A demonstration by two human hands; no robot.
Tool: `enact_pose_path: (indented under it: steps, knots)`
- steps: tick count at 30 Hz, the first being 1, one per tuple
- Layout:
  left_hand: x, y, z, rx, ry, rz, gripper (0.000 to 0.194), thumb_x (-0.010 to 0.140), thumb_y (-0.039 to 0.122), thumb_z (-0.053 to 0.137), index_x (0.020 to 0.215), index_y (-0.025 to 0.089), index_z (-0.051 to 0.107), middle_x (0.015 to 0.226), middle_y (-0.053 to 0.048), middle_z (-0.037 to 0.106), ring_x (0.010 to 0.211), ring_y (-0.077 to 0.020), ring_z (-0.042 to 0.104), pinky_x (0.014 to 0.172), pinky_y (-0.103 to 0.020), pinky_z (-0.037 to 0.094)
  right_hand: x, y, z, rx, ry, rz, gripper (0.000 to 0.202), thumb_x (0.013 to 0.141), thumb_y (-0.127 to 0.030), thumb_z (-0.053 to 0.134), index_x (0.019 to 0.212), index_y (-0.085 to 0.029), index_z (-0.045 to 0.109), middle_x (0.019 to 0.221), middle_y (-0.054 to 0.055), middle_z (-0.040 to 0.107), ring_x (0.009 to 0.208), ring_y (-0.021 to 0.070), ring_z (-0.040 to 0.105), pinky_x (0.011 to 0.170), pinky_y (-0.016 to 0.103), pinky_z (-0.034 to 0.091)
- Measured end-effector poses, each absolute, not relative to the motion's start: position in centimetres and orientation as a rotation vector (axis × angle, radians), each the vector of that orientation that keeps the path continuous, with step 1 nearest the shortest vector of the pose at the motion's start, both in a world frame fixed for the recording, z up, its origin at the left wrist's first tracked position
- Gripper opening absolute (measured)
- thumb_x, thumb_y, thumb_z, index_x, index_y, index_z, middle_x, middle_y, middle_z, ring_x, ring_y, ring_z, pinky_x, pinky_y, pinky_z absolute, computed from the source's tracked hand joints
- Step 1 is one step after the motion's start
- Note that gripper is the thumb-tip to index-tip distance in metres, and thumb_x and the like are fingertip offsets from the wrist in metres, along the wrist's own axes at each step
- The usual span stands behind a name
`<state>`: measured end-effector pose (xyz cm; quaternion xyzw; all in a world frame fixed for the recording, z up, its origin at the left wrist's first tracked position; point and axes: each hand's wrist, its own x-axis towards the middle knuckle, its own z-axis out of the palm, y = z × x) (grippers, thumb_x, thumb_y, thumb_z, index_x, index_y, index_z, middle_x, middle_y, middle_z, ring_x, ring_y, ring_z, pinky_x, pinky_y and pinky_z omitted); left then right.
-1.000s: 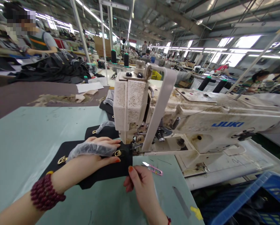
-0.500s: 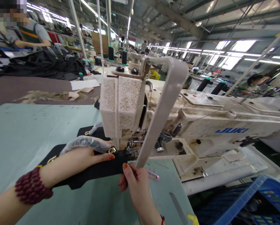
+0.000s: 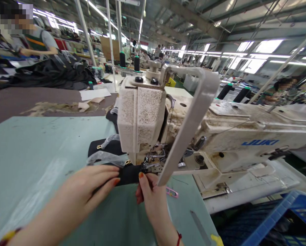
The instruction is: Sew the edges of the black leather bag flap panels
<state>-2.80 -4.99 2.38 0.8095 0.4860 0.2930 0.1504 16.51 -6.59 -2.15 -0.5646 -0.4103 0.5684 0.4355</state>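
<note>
Black fabric point(image 3: 129, 175) with a gold buckle and plastic-wrapped handle lies under the presser foot of a worn white sewing machine point(image 3: 142, 116). My left hand point(image 3: 99, 184) rests on the fabric's left part, fingers together, thumb along its near edge. At the near edge beside the needle area, my right hand point(image 3: 153, 191) pinches the fabric between thumb and fingers. Another black piece with a buckle point(image 3: 101, 147) lies beyond my left hand. A slanted white bar point(image 3: 186, 130) passes in front of the machine, its lower end beside my right hand.
A pink thread snipper point(image 3: 172, 192) and a metal ruler-like strip point(image 3: 200, 225) lie on the green table point(image 3: 40, 150). At the lower right stands a blue basket point(image 3: 268, 218). Dark fabric point(image 3: 50, 73) is heaped at the back left, near a person at work.
My left hand has shifted forward along the fabric, and more of the black piece has gone behind the machine head. My right hand keeps its pinch. The view has moved slightly.
</note>
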Motion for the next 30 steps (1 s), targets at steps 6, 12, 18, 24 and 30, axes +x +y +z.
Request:
enact_pose_path:
  steps: [6, 12, 18, 24, 30]
  knots:
    - [2.1, -10.3, -2.7, 1.327, 1.106, 0.931, 0.034, 0.082, 0.056, 0.063, 0.086, 0.023, 0.070, 0.071, -0.003, 0.063, 0.058, -0.0164, 0.055, 0.051, -0.027, 0.046, 16.5, -6.8, -2.0, -1.416, -1.104, 1.329, 0.074, 0.078, -0.084, 0.045, 0.063, -0.011, 0.044, 0.052, 0.004, 0.047, 0.042, 0.0045, 0.043, 0.041, 0.012, 0.032]
    - [4.6, -6.4, -3.2, 0.717, 0.947, 0.999, 0.042, 0.077, 0.055, 0.070, 0.061, 0.017, 0.063, 0.065, -0.002, 0.054, 0.070, -0.0179, 0.051, 0.072, -0.032, 0.047, 16.6, -6.7, -1.6, -1.398, -1.115, 1.284, 0.073, 0.080, -0.082, 0.046, 0.065, -0.011, 0.044, 0.054, 0.003, 0.048, 0.043, 0.0048, 0.043, 0.041, 0.013, 0.031]
    - [3.6, -6.0, -2.8, 0.713, 1.182, 0.922, 0.049, 0.067, 0.058, 0.075, 0.048, 0.018, 0.054, 0.053, 0.003, 0.041, 0.058, -0.0141, 0.036, 0.059, -0.030, 0.038, 16.9, -7.2, -2.1, -1.361, -1.097, 1.305, 0.067, 0.080, -0.077, 0.051, 0.073, -0.010, 0.047, 0.059, 0.003, 0.049, 0.046, 0.0043, 0.045, 0.045, 0.012, 0.035]
    - [3.7, -6.0, -2.8, 0.705, 1.294, 0.858, 0.053, 0.060, 0.065, 0.075, 0.049, 0.020, 0.050, 0.056, 0.005, 0.035, 0.059, -0.0136, 0.030, 0.058, -0.029, 0.031, 17.1, -7.6, -2.1, -1.339, -1.030, 1.367, 0.061, 0.080, -0.070, 0.056, 0.081, -0.009, 0.052, 0.060, 0.002, 0.049, 0.049, 0.0040, 0.044, 0.046, 0.011, 0.036]
    - [3.5, -5.6, -3.3, 0.654, 1.185, 0.900, 0.048, 0.065, 0.058, 0.078, 0.052, 0.018, 0.054, 0.057, 0.004, 0.041, 0.060, -0.0134, 0.034, 0.058, -0.027, 0.034, 16.8, -7.1, -1.9, -1.350, -0.985, 1.364, 0.058, 0.079, -0.066, 0.056, 0.078, -0.009, 0.052, 0.059, 0.003, 0.050, 0.047, 0.0043, 0.046, 0.045, 0.011, 0.036]
